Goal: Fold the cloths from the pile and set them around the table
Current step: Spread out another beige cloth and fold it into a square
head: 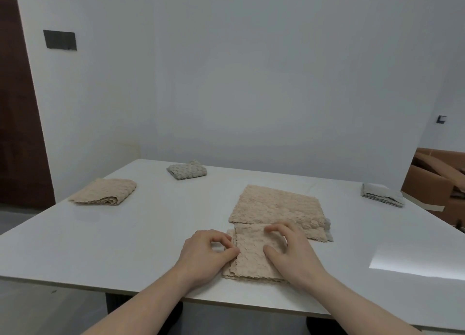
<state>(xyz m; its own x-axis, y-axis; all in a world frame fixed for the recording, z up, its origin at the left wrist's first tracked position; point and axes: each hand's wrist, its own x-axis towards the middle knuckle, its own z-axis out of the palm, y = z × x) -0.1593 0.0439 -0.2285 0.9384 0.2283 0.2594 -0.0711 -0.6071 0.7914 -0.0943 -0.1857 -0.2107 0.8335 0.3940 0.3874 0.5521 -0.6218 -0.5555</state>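
The left hand (205, 253) pinches the left edge of the folded beige cloth (251, 259) at six o'clock on the table (125, 246); the right hand (289, 249) presses on it, fingers curled; the pile (276, 206) lies just beyond, toward twelve o'clock.
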